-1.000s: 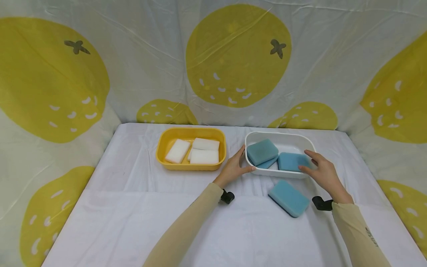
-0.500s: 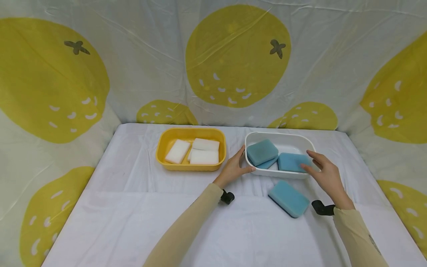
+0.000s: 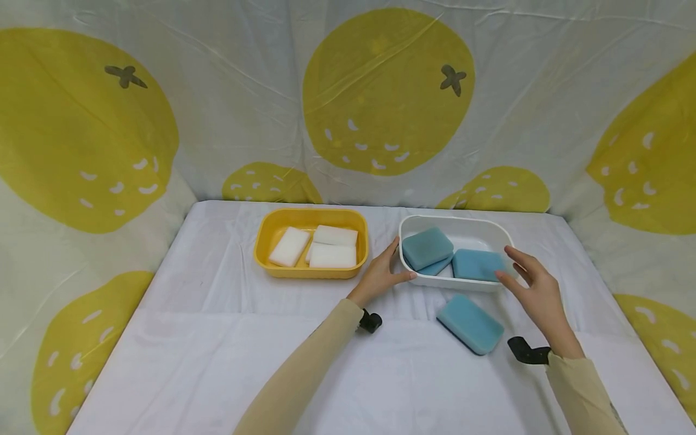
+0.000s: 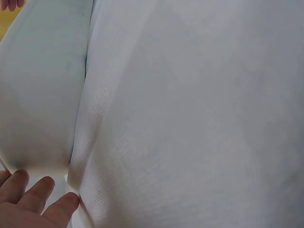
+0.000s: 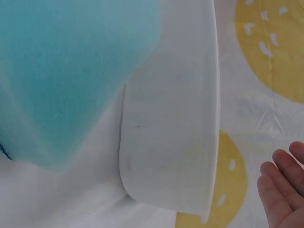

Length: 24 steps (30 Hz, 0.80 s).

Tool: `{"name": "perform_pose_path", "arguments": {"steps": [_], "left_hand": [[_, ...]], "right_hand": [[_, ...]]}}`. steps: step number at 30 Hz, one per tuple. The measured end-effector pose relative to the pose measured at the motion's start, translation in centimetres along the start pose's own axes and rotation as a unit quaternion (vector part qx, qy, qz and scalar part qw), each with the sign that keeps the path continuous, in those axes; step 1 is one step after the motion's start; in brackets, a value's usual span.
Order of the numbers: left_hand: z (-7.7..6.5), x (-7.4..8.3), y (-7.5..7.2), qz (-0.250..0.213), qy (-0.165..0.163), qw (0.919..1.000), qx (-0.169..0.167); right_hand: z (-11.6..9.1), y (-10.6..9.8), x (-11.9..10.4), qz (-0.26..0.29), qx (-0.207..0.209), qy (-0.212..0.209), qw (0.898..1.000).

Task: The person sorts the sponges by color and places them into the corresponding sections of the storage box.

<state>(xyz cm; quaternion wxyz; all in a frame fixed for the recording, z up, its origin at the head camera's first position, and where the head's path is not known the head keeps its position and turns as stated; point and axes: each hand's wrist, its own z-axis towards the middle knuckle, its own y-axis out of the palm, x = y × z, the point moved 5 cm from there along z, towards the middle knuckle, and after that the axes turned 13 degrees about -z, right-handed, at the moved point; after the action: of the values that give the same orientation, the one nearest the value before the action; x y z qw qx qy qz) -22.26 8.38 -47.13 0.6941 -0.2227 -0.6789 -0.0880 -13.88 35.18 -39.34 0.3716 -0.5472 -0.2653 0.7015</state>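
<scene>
A white plastic tub holds several blue sponges, piled at its left end and toward the right. My left hand rests against the tub's left end, its thumb at the front corner and fingers along the side. In the left wrist view, fingertips touch the tub's wall. Just off the right end of the tub is my right hand, fingers fairly straight and holding nothing. In front of the tub another blue sponge with a dark underside lies on the cloth.
To the left of the tub stands a yellow tub with several white sponges inside. Both tubs are toward the back of a table covered in white cloth. A lemon-print curtain hangs behind and at both sides.
My right hand has drawn back to the right and toward me, away from the white tub's right end. The left hand, the tubs and the sponges look the same.
</scene>
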Motion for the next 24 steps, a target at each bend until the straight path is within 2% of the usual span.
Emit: {"name": "perform_pose_path", "arguments": {"steps": [13,24], "left_hand": [[0.0,-0.3,0.0,0.005,0.001,1.0,-0.001],[-0.1,-0.2,0.0,-0.004,-0.002,1.0,-0.001]], "right_hand": [[-1.9,0.0,-1.2,0.017,0.007,-0.01,1.0],[-2.8,0.0,-1.2,0.03,0.016,-0.017,0.999]]}}
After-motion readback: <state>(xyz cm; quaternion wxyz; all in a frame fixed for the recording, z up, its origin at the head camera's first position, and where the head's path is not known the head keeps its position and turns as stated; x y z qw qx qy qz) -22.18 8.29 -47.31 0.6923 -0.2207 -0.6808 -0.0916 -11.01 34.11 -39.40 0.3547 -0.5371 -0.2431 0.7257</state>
